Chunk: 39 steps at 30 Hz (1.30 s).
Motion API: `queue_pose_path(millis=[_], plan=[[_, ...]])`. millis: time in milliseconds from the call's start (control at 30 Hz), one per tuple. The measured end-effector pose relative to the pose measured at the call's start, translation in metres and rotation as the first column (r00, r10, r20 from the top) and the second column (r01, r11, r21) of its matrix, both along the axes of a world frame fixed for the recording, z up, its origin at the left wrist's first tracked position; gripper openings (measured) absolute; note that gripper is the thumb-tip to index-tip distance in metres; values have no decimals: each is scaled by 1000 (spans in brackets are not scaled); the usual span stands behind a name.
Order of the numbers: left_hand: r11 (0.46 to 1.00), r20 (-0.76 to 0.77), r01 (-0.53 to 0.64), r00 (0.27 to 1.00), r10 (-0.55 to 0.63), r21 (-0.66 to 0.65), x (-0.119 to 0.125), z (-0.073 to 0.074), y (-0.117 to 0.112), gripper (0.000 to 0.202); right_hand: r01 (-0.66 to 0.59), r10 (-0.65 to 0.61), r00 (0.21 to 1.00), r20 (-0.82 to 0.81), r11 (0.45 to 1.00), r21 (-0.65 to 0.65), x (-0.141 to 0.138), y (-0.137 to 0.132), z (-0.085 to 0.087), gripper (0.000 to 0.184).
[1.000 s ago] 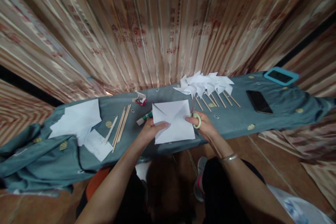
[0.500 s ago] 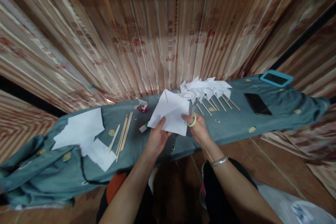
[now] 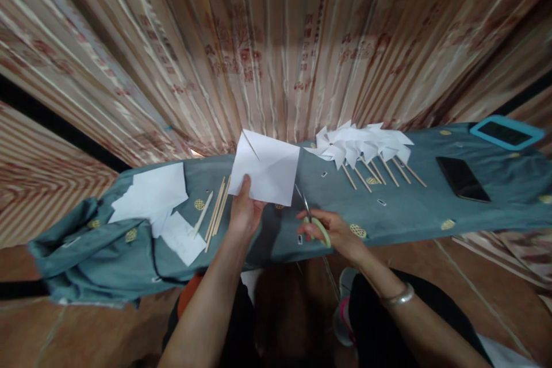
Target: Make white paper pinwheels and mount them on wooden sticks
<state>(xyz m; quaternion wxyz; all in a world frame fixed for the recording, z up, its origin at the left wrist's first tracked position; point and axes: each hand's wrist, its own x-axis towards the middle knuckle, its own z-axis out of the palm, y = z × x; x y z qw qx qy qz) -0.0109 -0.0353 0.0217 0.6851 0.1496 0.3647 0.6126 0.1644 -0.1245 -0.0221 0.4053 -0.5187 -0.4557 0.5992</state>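
My left hand (image 3: pixel 246 210) grips a square sheet of white paper (image 3: pixel 271 169) at its lower edge, thumb on top. A dark slit runs from the sheet's upper left corner toward its middle. My right hand (image 3: pixel 332 233) is closed around the green handles of a pair of scissors (image 3: pixel 318 229). The metal blades point up and left, close to the sheet's lower right corner; whether they touch it I cannot tell. Behind them, to the right, lies a row of white paper pinwheels (image 3: pixel 366 144) on thin wooden sticks.
Left on the green cloth (image 3: pixel 401 207) are loose white sheets (image 3: pixel 157 187), a small marked paper (image 3: pixel 183 241), a white pen-like stick (image 3: pixel 202 214) and several wooden sticks (image 3: pixel 217 213). On the right lie a black phone (image 3: pixel 462 178) and a blue-framed tablet (image 3: pixel 506 132). A curtain (image 3: pixel 276 40) hangs behind.
The right hand has let go of the paper's edge and drawn away with the scissors, whose blades now point toward the sheet. The left hand has turned the sheet slightly. The view has shifted.
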Motion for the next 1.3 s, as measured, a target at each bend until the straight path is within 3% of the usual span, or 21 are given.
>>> queue_pose_path(millis=[100,200,433,800,1300], plan=[[1000,0,-12,1000,12,-12,0,0,2,34,-132,133,990,40,991,-19,-5,-6,-4,54],[1000,-13,4,1000,-5,-14,2,-3,2,29,-165,166,984,57,986,-33,-7,-7,-5,55],[998,-29,42,999,-40,38,6,-9,-1,33,-158,161,986,41,985,-69,-3,-5,-4,61],[999,-25,51,998,-51,8,10,-8,-4,35,-154,159,987,37,982,-109,-3,-6,-1,61],[997,-40,70,997,-70,10,10,-10,-6,37,-135,137,988,65,990,-44,-2,-8,-6,52]])
